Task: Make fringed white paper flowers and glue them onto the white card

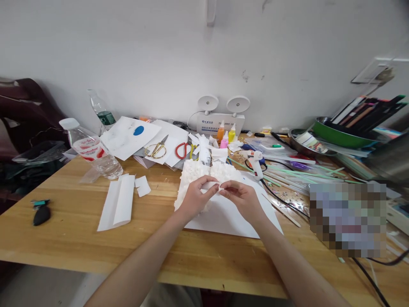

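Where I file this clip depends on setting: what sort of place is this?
Probably a craft workspace, perhaps at home or in a studio: a glue gun, gold-handled scissors and small bright bottles are in view.

Craft workspace: scissors (157,148), glue gun (257,165)

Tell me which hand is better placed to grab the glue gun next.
Probably the right hand: the glue gun lies just beyond it, while the left hand is farther off. Both hold a white piece.
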{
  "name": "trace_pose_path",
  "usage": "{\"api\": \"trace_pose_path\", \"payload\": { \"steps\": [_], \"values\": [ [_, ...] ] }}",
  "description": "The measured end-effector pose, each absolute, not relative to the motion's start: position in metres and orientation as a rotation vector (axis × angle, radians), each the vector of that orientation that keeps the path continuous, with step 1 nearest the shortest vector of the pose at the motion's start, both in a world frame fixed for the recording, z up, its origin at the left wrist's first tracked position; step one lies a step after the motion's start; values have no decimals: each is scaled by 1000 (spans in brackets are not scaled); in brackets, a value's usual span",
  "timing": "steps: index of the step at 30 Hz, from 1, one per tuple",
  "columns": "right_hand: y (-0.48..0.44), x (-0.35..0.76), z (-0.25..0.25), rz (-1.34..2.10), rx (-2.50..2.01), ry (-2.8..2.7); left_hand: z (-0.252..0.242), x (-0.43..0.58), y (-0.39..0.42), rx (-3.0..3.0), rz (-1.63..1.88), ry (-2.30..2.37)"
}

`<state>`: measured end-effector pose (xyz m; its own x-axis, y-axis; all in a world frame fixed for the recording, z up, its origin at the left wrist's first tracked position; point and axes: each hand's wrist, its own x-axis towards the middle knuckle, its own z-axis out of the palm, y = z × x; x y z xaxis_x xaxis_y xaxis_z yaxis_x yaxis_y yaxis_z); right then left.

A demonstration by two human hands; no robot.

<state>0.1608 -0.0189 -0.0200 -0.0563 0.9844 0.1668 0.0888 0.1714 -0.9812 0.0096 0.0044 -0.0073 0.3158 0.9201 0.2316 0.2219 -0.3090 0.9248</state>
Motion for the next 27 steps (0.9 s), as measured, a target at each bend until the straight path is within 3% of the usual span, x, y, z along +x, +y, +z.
{"api": "trace_pose_path", "payload": {
  "steps": [20, 27],
  "values": [
    [-18, 160, -19, 894, -1206, -1339, -6, 10, 2, 1797, 1076, 1047],
    [-17, 160, -20, 980, -1160, -1370, -5, 10, 2, 1751, 1149, 1095]
  ]
}}
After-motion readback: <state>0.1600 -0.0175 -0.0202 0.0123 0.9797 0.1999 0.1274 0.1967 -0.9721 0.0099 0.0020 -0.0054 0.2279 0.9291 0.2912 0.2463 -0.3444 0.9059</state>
